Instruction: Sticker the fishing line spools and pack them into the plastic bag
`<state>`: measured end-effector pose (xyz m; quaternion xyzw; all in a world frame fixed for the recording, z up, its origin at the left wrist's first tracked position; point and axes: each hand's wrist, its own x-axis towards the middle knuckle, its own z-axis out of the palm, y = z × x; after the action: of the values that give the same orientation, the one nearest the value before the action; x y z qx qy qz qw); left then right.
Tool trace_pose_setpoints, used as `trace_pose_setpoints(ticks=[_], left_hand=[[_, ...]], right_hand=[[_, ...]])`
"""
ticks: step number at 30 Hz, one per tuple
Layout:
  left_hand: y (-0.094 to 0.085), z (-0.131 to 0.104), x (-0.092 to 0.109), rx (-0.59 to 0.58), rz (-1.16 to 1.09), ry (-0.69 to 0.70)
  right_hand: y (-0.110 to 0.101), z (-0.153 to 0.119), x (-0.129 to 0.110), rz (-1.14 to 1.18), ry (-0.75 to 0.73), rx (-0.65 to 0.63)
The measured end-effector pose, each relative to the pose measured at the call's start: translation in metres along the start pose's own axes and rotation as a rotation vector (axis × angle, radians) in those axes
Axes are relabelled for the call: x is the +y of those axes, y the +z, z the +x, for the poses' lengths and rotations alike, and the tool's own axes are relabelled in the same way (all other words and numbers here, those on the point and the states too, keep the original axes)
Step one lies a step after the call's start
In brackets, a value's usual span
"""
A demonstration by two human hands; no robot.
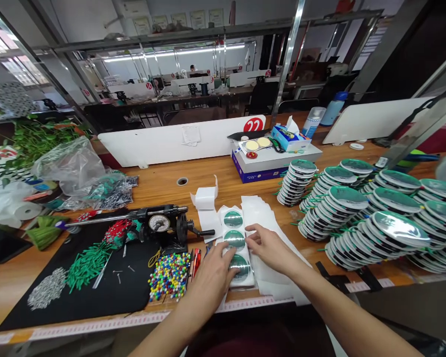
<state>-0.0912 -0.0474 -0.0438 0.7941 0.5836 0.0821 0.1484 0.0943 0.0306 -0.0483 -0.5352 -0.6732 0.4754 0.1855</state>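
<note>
A strip of round, glossy green stickers (234, 238) on white backing lies in front of me at the middle of the table. My left hand (216, 267) rests over the strip's left side, its fingers apart and their tips on the lower stickers. From the right, my right hand (268, 248) reaches the strip's right edge with fingers bent and apart. Under and beside that hand are long white paper sheets (262, 218). Whether a fingertip has lifted a sticker's edge, I cannot tell.
Tall stacks of green-topped round discs (347, 198) stand at right. At left are a hand-cranked device with a dial (159, 223), colourful beads (170, 275), green pieces (87, 263) and silver pieces (47, 288) on a black mat (122, 297). A box (275, 162) sits behind.
</note>
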Motion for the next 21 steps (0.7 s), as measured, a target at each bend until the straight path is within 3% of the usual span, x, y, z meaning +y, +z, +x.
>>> trace_pose_setpoints(ticks=[6,9,16,21], left_hand=[[0.015,0.003,-0.009,0.063,-0.007,0.026],[0.021,0.003,-0.016,0.104,-0.039,0.039],[0.019,0.000,-0.027,0.117,-0.107,0.068],[0.020,-0.001,-0.030,0.114,-0.117,0.084]], right_hand=[[-0.004,-0.001,-0.022,0.514,0.378,-0.055],[-0.006,0.002,-0.033,0.659,0.427,-0.027],[0.003,0.009,-0.032,0.663,0.426,0.014],[-0.003,0.017,-0.042,0.592,0.530,0.013]])
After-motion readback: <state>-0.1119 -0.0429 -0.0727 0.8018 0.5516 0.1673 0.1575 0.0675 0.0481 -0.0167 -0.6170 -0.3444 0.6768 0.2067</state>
